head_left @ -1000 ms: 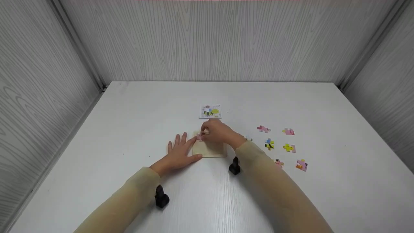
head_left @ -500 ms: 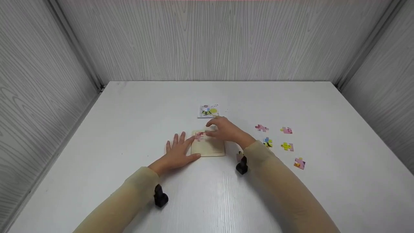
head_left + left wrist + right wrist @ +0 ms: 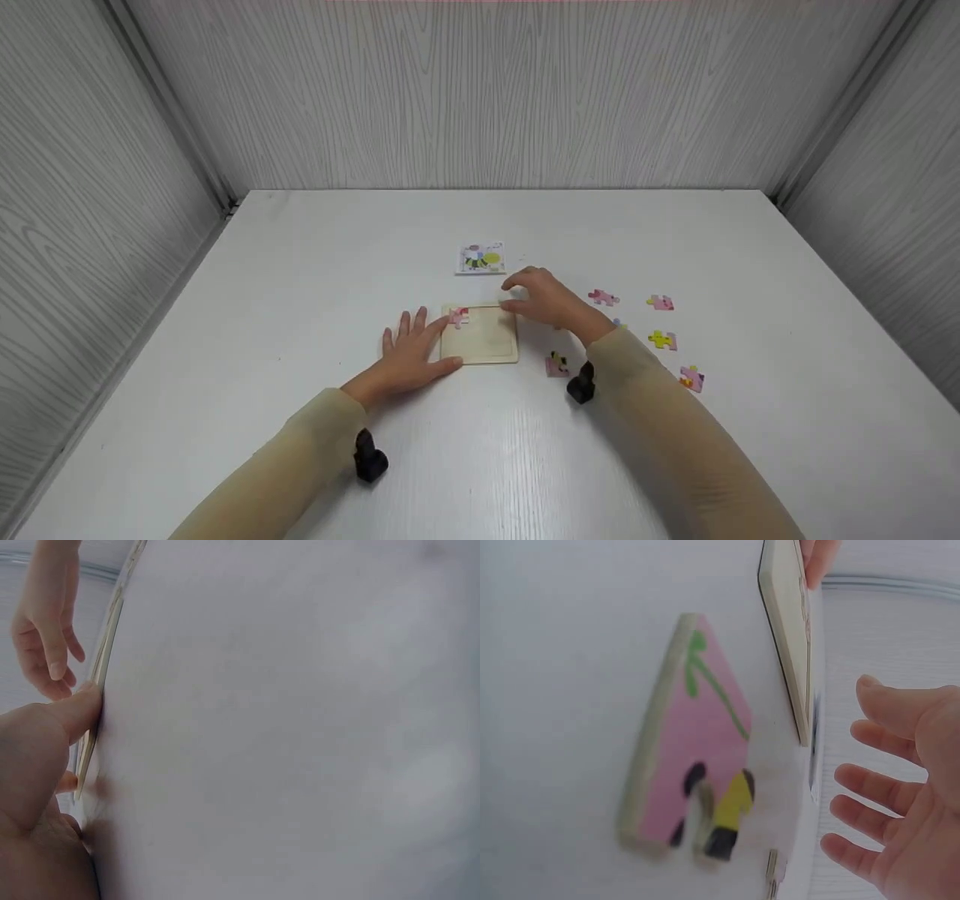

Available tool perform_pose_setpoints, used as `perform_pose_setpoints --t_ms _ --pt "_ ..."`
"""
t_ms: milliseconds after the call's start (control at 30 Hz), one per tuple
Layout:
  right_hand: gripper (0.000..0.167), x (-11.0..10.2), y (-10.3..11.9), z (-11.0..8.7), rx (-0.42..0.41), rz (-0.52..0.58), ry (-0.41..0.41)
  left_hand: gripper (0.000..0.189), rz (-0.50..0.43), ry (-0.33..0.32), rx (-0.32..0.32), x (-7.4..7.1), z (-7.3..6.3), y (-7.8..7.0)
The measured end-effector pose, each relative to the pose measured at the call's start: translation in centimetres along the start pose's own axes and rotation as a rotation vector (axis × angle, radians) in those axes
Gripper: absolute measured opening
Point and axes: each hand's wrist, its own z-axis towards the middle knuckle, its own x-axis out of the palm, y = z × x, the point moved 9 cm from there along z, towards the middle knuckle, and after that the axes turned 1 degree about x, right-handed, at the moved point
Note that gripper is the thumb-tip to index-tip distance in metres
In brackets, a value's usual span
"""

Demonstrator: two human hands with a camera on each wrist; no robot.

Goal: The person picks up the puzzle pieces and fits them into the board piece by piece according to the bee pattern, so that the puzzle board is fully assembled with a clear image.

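Left fingers (image 3: 435,330) spread, touching board (image 3: 484,342); right fingers (image 3: 877,784) parted; puzzle piece (image 3: 619,324) mostly hidden behind right sleeve (image 3: 664,412).

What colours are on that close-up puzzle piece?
The puzzle piece is mostly pink, with green, yellow and black, clearest in the right wrist view.

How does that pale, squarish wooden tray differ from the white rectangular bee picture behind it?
The pale, squarish wooden tray is mostly bare; the white rectangular bee picture shows a yellow-and-black bee. The left hand touches the tray, while no hand touches the picture. In the head view, the tray looks larger than the picture, which lies farther off. Both rest on the white table.
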Motion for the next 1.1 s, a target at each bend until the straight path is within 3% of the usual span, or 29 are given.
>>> perform_pose_setpoints --t_ms 433,700,1100 --pt "0.037 -2.1 -1.2 -1.5 -0.029 -0.018 -0.045 0.079 -0.012 -0.003 0.011 -0.1 -0.4 0.3" --pt "0.037 -3.3 -2.9 -3.0 0.011 -0.013 -0.066 0.079 -0.019 0.009 0.007 0.1 -0.5 0.2" --pt "0.037 -6.3 -6.3 -6.1 -0.004 0.036 -0.134 0.079 -0.015 0.006 0.038 -0.2 -0.1 -0.5"
